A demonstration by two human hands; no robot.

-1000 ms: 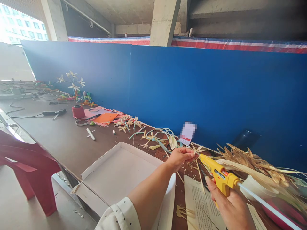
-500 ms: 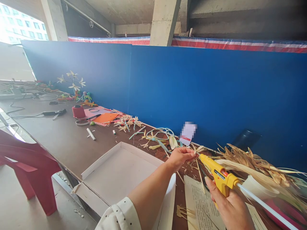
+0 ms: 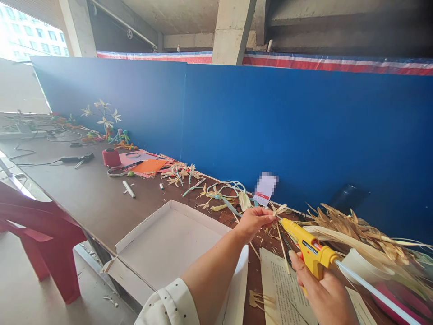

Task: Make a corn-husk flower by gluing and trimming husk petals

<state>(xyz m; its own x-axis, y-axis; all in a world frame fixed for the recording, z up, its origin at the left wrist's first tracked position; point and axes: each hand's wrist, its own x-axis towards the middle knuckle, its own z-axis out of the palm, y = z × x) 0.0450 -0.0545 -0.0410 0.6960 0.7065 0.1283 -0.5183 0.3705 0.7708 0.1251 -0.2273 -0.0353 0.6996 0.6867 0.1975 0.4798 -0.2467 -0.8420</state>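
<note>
My left hand (image 3: 252, 222) pinches a small dried-leaf flower piece (image 3: 279, 210) above the brown table (image 3: 84, 198). My right hand (image 3: 324, 295) grips a yellow glue gun (image 3: 306, 246) with a clear glue stick (image 3: 375, 291) sticking out behind. The gun's nozzle points at the leaf piece, right at my left fingertips. A printed paper sheet (image 3: 280, 289) lies under both hands.
An open white cardboard box (image 3: 169, 246) sits at the table's near edge. Dried husk leaves (image 3: 355, 230) pile at the right by a white tape roll (image 3: 356, 264). Farther left lie leaf scraps, orange paper (image 3: 149, 166), a red thread spool (image 3: 110, 158), scissors and finished flowers (image 3: 103, 115). A red chair (image 3: 40, 234) stands left; a blue partition (image 3: 270, 126) backs the table.
Almost nothing differs; both hands hold the same pose, with only a slight shift of the view.
</note>
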